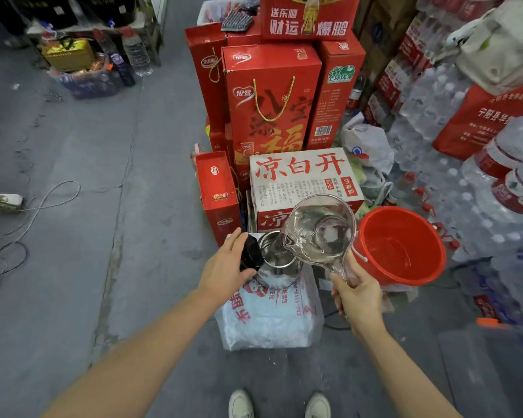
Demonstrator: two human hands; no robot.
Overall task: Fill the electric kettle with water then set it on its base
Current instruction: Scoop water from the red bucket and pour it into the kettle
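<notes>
Head view shows the right hand [357, 294] gripping a clear water scoop [320, 230] tilted over the open kettle [280, 267], which stands upright on a plastic-wrapped pack [269, 321] just left of the red bucket [402, 245], while the left hand [227, 267] holds its black lid [249, 251] back.

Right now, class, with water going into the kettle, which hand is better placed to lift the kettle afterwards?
Left. The left hand already rests at the kettle by its black lid, while the right hand is busy tilting the clear scoop.
</notes>
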